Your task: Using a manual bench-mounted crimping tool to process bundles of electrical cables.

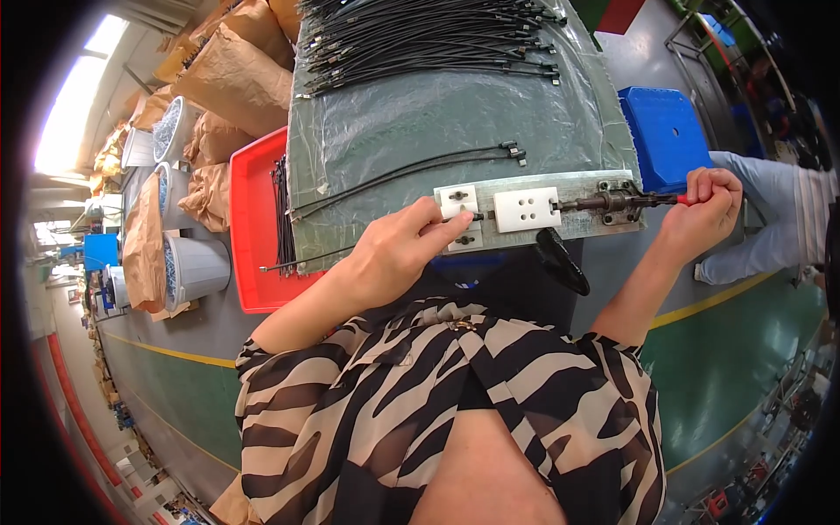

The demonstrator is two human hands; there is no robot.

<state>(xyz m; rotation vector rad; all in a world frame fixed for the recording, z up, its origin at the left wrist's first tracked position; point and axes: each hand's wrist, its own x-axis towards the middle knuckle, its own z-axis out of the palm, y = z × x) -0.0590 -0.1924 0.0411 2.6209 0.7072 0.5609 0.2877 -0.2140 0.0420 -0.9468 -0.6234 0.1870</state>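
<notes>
My left hand (389,249) pinched a cable (306,260) by the white blocks (527,194), my right hand (704,210) gripped the red handle (682,199): seemingly mid-piece, the far pile (429,48) finished or waiting, I couldn't tell.

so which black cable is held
The black cable running beneath the left hand, its tip pinched at the slotted white block; the loose pair, bundle and those in the red tray lie untouched.

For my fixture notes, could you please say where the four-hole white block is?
Right of centre in the head view, the block is on the metal plate, between the left hand and clamp.
</notes>
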